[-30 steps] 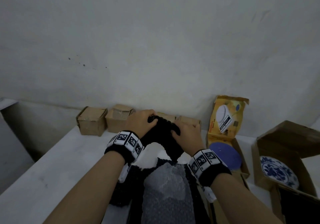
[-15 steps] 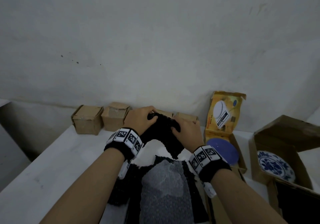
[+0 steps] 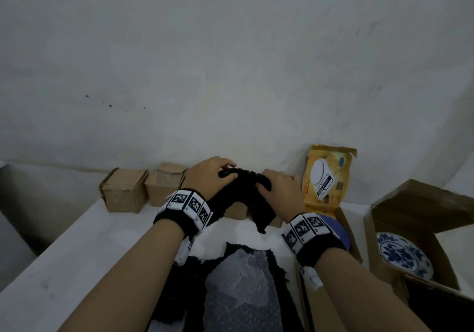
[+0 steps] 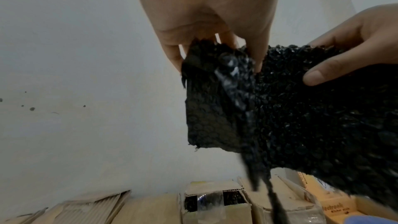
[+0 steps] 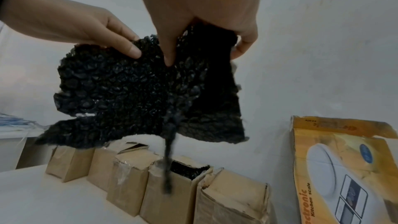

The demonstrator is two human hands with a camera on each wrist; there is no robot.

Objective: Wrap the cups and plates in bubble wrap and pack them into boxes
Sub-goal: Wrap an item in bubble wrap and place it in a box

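Bubble wrap (image 3: pixel 243 193), a black torn piece, hangs above the counter (image 3: pixel 89 242) between our hands, over the row of small cardboard boxes (image 5: pixel 168 185). We judge we are tearing or readying a sheet before wrapping; next a plate (image 3: pixel 404 253), lying in its open box at right, needs fetching. Left hand (image 3: pixel 207 175) and right hand (image 3: pixel 278 190) are raised side by side, each pinching the top edge.

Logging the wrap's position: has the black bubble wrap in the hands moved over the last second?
Yes, slightly upward: the black bubble wrap now sits higher above the row of small cardboard boxes behind it.
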